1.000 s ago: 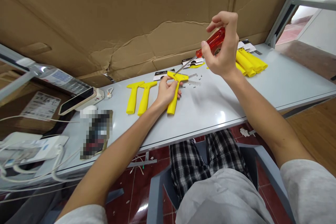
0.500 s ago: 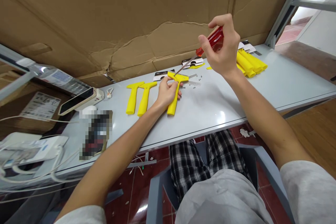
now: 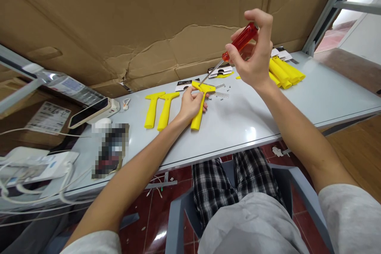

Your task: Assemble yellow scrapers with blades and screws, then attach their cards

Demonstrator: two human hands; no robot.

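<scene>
My left hand (image 3: 191, 103) is closed around the neck of a yellow T-shaped scraper (image 3: 197, 117), holding it against the table. A screwdriver (image 3: 243, 41) with a clear red handle slants down to the scraper's head, its metal tip at the left part of it. My right hand (image 3: 256, 55) grips that handle with thumb and fingers, the index finger bent over near the butt end. Beside the scraper's head lie thin metal blades (image 3: 220, 95) and several small screws (image 3: 222, 99). Two more yellow scrapers (image 3: 151, 113) lie to the left of my left hand.
Several yellow handles (image 3: 287, 72) are piled at the right beside printed cards. Black-and-white packets (image 3: 220, 70) lie by the cardboard (image 3: 190, 16) at the back. At left are a phone (image 3: 89, 113), a plastic bottle (image 3: 67, 87) and white cables (image 3: 64, 182).
My right fingers have shifted on the screwdriver handle, the index finger lifting higher toward its end. My left hand still holds the scraper. The whole view has shifted slightly.
</scene>
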